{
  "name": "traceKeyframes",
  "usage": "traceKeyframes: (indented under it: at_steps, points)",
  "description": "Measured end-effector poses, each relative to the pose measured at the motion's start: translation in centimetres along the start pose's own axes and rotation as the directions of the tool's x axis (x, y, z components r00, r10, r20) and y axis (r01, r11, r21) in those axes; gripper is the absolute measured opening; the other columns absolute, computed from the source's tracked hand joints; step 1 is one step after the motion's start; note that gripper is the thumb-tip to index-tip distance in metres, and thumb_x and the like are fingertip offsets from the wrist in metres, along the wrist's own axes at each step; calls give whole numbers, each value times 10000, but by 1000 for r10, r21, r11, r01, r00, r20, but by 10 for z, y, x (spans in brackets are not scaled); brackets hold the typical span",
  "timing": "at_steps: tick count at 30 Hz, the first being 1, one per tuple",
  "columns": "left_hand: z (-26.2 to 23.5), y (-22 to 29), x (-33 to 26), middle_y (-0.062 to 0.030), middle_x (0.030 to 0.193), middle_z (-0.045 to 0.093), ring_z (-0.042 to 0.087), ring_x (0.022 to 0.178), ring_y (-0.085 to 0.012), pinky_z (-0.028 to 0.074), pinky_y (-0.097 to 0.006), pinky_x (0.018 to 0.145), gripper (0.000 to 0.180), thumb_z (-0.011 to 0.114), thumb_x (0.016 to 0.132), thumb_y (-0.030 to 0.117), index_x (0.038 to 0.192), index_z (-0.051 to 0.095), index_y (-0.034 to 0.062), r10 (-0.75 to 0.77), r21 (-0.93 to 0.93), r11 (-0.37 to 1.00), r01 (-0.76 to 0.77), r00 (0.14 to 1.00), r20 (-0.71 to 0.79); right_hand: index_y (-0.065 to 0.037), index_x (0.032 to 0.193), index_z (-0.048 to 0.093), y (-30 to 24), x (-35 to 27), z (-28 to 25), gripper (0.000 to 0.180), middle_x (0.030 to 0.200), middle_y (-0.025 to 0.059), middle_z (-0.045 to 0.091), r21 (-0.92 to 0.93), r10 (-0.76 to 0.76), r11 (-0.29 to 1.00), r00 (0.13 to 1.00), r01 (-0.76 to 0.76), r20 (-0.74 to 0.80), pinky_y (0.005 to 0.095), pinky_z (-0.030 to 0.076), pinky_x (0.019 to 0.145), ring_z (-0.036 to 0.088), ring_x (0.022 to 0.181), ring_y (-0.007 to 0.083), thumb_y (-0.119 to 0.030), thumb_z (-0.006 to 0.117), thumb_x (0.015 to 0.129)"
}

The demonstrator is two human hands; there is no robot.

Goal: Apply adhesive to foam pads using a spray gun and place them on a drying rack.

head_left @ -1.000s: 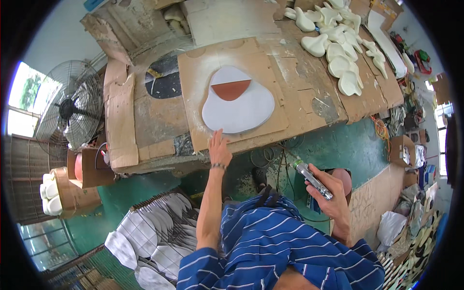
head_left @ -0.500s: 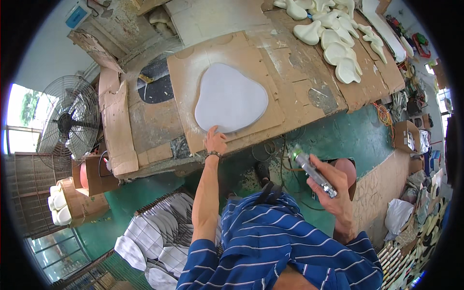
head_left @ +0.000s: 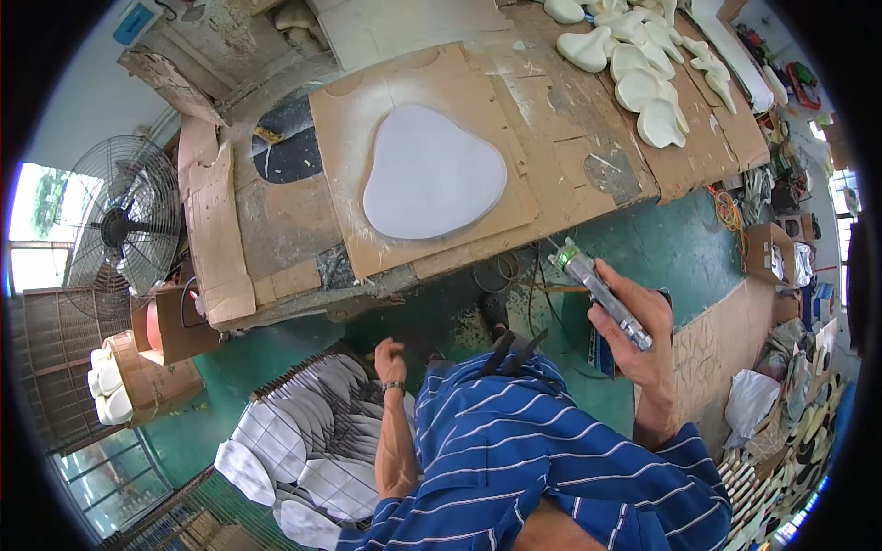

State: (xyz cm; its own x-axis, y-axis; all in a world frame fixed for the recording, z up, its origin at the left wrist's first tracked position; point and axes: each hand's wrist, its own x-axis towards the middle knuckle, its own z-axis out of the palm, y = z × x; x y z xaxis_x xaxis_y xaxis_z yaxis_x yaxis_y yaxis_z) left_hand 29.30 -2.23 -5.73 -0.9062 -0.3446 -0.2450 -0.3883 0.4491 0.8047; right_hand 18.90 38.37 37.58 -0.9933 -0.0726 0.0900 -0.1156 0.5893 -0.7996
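Observation:
My right hand (head_left: 636,317) is wrapped around a metal spray gun (head_left: 599,296) with a green ring near its nozzle end, held off the front edge of the table. A hose seems to trail from it, partly lost against the floor. On the table, a rounded three-lobed white pad (head_left: 435,173) lies flat on a square of cardboard (head_left: 344,119); neither hand touches it. My left hand (head_left: 390,359) hangs below the table edge, fingers curled in with nothing visible in them. Beside it stands a wire rack (head_left: 303,372) bearing several pale grey-white pads (head_left: 268,439).
Cream foam shapes (head_left: 634,83) lie heaped at the table's far right. A caged fan (head_left: 117,223) stands at the left, near a cardboard box (head_left: 165,386) of white pieces. Cables cross the green floor (head_left: 634,241). More boxes (head_left: 770,255) and bags line the right.
My left hand has left the near edge of the white pad and pulled back toward my body beside the rack. The spray gun has shifted slightly right and lower. The pad lies as before.

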Motion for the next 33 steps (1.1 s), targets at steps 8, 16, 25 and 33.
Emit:
traceKeyframes:
  at_steps: [8,16,25,33]
  points:
    - [-22,-120,-103,-146,903,774,725,933,-333,548,-376,905,345,537,755,64,916,830,147,-542,320,796,514,840,-2,-2,1373,623,-3,-15,-6,576,1068,184,722,-14,66,998,982,-64,179,325,542,791,717,909,284,49,764,816]
    - [-11,-123,-80,-157,935,777,734,951,-295,544,-372,913,372,513,790,69,952,836,158,-589,210,795,569,807,47,2,1363,628,6,-16,-16,559,1137,204,725,-86,168,981,984,-173,-56,342,540,835,716,936,298,50,753,820]
    - [-11,-66,-39,-137,983,780,723,1006,-300,534,-365,939,361,513,765,62,969,805,117,-498,178,856,486,867,27,2,1388,606,-7,-9,8,630,1044,184,716,95,0,995,952,-30,305,316,539,789,712,891,295,73,774,786]
    - [-16,-62,-56,-154,969,778,725,999,-298,530,-372,933,375,502,750,44,959,808,107,-569,185,809,559,822,4,-30,1419,595,-4,28,27,655,1081,186,710,40,-87,996,990,83,111,327,544,813,717,931,304,98,753,796]
